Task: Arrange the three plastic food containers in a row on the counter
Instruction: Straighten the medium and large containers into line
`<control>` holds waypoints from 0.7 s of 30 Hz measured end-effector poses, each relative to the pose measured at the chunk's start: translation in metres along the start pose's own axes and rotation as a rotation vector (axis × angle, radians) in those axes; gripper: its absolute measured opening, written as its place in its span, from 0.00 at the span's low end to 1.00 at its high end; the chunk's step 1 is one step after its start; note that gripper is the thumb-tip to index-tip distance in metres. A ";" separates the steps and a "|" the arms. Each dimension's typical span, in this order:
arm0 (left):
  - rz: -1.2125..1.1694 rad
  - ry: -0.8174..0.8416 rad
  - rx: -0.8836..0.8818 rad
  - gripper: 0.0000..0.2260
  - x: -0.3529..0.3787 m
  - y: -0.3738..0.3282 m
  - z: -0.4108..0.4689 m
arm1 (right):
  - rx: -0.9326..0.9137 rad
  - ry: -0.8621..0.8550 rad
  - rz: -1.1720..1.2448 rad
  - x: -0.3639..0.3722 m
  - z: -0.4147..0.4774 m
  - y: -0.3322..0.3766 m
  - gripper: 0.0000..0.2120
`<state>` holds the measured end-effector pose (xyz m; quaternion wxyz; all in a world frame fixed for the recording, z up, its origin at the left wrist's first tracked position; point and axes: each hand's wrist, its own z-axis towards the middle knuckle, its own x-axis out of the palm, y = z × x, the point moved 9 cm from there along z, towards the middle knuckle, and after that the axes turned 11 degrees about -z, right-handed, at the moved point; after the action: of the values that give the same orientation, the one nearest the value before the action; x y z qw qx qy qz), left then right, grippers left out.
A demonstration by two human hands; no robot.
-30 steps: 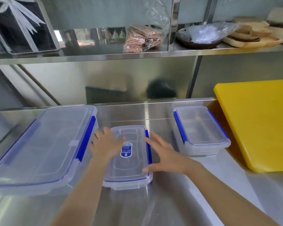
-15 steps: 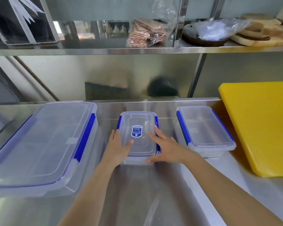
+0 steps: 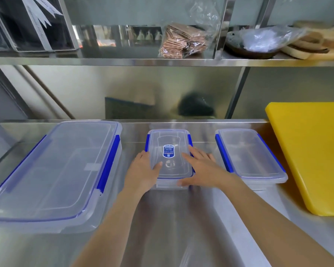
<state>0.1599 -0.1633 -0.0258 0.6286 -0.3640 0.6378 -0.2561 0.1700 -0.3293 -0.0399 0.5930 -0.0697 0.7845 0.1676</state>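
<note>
Three clear plastic containers with blue clips stand on the steel counter [image 3: 162,218]. The large container [image 3: 54,170] is at the left. The small container [image 3: 170,151], with a blue label on its lid, is in the middle. The medium container [image 3: 249,155] is at the right. My left hand [image 3: 143,172] rests against the small container's near left corner, thumb on the lid. My right hand [image 3: 202,170] lies against its right side and near edge, fingers spread over the lid rim. Both hands touch it at once.
A thick yellow cutting board [image 3: 312,155] lies at the right, next to the medium container. The steel back wall rises just behind the containers. A shelf [image 3: 162,61] above holds a bag of crackers [image 3: 181,41], a wrapped dish [image 3: 258,41] and wooden boards.
Both hands have slid the small container away from me, from the counter's front toward the back wall. It now sits level with the medium container. The other two containers have not moved.
</note>
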 end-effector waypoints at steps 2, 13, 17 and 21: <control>-0.084 -0.098 0.077 0.17 -0.036 -0.020 -0.014 | -0.045 -0.148 0.004 -0.019 -0.010 0.034 0.38; 0.195 -0.588 -0.312 0.25 -0.240 0.097 -0.057 | -0.332 0.232 0.388 0.051 -0.035 0.216 0.59; 0.092 -0.491 -0.417 0.29 -0.241 0.163 -0.061 | -0.269 0.182 0.368 0.054 -0.027 0.228 0.57; 0.042 -0.481 -0.403 0.27 -0.231 0.179 -0.065 | -0.241 0.095 0.314 0.046 -0.022 0.231 0.48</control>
<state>0.0576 0.1182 -0.0186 0.6817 -0.5183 0.5160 -0.0180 0.0662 -0.1167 -0.0369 0.5092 -0.0245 0.7872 0.3472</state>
